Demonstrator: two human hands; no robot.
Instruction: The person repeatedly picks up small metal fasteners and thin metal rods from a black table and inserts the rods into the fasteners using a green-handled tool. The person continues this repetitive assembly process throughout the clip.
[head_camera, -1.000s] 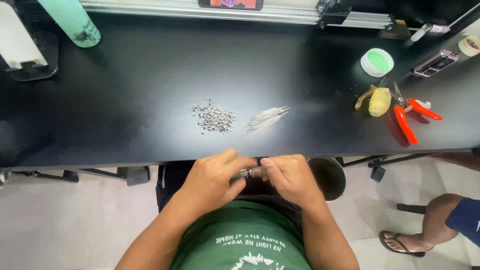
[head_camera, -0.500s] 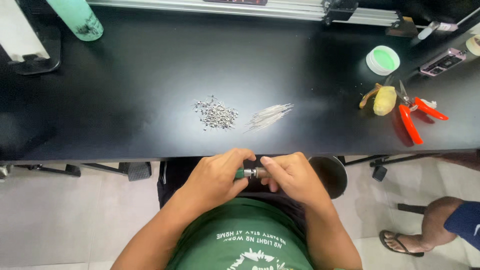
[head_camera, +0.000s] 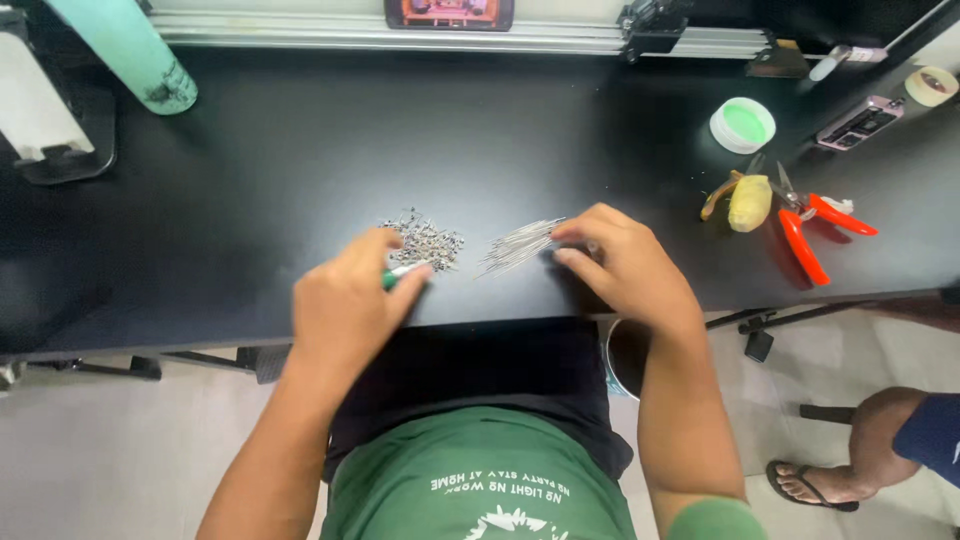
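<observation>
Head view, looking down on a black matte worktop (head_camera: 300, 180). Left hand (head_camera: 345, 305) curled closed around a small green-and-white slender piece (head_camera: 400, 273), pinched between thumb and fingers, just beside a heap of tiny grey metal parts (head_camera: 425, 238). Right hand (head_camera: 625, 265) rests on the worktop edge, fingertips (head_camera: 568, 232) pinching at the end of a fanned bundle of thin silver wire pins (head_camera: 520, 245); fingers partly bent, grip loose. Heap and bundle lie near each other, between the hands.

Far right: red-handled cutters (head_camera: 815, 225), yellow-handled pliers (head_camera: 745, 200), round white lid with green centre (head_camera: 743, 124). Teal bottle (head_camera: 125, 50) at top left. Another person's sandalled foot (head_camera: 815, 482) on the floor, lower right.
</observation>
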